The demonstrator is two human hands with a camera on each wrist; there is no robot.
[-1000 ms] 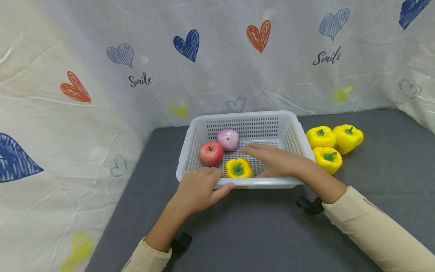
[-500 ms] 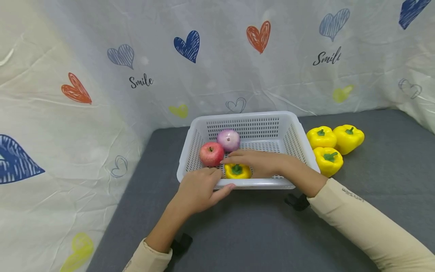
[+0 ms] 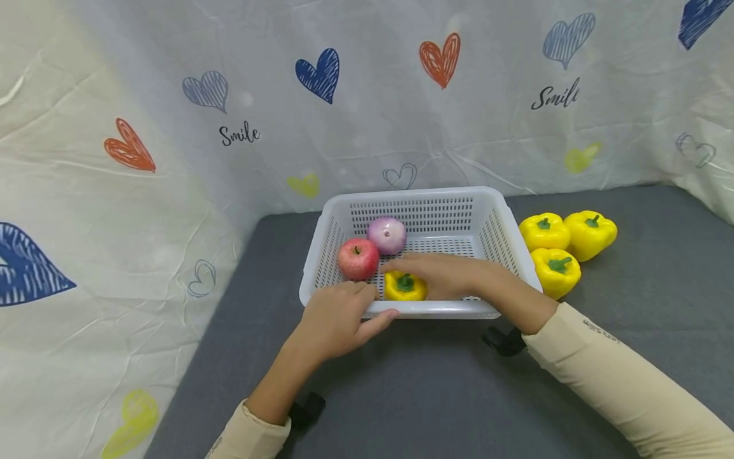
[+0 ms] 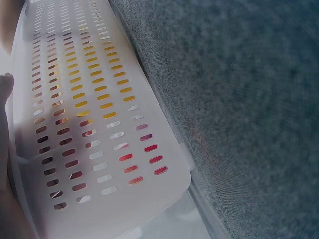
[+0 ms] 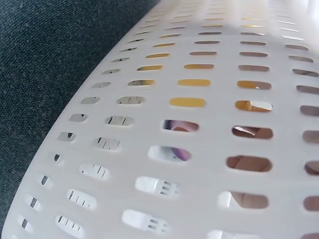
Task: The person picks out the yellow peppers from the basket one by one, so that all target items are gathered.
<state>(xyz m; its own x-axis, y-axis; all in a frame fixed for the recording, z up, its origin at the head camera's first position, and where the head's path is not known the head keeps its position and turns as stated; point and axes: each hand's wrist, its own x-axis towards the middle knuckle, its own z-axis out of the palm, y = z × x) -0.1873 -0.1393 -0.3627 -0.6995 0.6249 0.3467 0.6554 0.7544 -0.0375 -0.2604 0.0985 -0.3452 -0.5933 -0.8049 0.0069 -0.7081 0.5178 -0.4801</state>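
Observation:
A white slotted plastic basket [image 3: 504,252] stands on the grey cloth. My left hand [image 3: 338,319] grips its near rim, fingers inside and thumb along the outside. Inside the basket, my right hand [image 3: 444,274] holds a yellow bell pepper [image 3: 404,287], fingers bent round its far side; the thumb is hidden. A red apple [image 3: 358,259] sits to the left of that pepper, with a purple onion [image 3: 387,235] behind the apple. The left wrist view shows the basket's outer wall [image 4: 99,139] and part of my left thumb [image 4: 6,87]. Through the slots in the right wrist view, yellow patches appear.
Outside the basket's right end, three yellow bell peppers [image 3: 555,273] lie close together on the grey cloth [image 3: 430,389]. A white curtain [image 3: 367,127] printed with hearts hangs behind and along the left side.
My right hand has moved left from beside the pepper and closed round it. The pepper has shifted slightly. My left hand has stayed on the rim.

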